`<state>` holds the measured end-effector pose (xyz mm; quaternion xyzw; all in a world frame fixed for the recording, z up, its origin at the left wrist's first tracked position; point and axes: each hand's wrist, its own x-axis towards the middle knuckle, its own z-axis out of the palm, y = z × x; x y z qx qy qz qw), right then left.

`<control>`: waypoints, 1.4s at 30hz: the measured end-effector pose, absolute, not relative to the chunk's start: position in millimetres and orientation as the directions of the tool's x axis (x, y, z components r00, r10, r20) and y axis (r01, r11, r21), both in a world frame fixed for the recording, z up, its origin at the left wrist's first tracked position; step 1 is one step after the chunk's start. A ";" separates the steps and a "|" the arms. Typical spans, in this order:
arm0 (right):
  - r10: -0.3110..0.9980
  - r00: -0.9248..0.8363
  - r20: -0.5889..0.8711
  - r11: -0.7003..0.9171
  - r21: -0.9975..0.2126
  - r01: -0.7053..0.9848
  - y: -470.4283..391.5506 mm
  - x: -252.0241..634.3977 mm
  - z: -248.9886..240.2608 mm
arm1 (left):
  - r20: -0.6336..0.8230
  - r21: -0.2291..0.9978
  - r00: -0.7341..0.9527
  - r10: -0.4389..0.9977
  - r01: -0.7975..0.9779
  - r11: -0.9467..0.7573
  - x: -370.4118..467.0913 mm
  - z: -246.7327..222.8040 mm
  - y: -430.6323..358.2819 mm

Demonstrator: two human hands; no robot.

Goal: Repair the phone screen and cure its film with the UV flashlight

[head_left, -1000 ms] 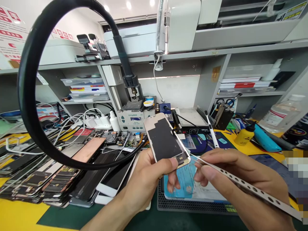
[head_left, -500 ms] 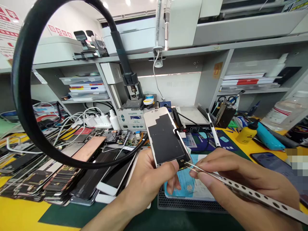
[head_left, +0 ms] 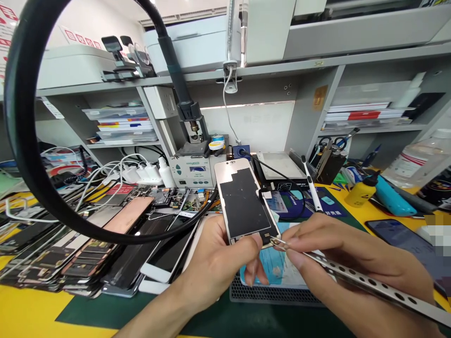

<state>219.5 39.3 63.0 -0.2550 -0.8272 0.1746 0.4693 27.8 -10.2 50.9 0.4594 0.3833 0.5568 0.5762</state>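
My left hand (head_left: 221, 253) grips the lower end of a phone screen (head_left: 244, 202), thumb across its bottom edge. The screen is tilted upright with its black and silver back facing me. Between the thumb and fingers of my right hand (head_left: 345, 263) is a pair of metal tweezers (head_left: 369, 281) with round holes along its arms. The tips reach the lower right corner of the screen, near small gold contacts (head_left: 267, 235). Whether they pinch a part there is too small to tell. Below lies a blue and white pad (head_left: 273, 270) on a black perforated mat (head_left: 275, 295).
A thick black hose (head_left: 21, 141) loops across the left, ending at a hot air station (head_left: 193, 171). Stacked phone parts (head_left: 105, 249) crowd the left bench. To the right stand a yellow bottle (head_left: 361, 191) and a dark phone (head_left: 401, 249). Shelves (head_left: 313, 108) rise behind.
The view has shifted slightly. The tweezers' tips still meet the screen's lower right corner, their angle a little changed. My left hand keeps its hold on the phone screen.
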 end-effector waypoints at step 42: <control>0.288 -0.628 0.722 0.957 -0.233 0.171 51.9 234.9 52.3 | -0.128 0.795 0.195 0.972 -0.566 0.219 30.5 49.0 -5.4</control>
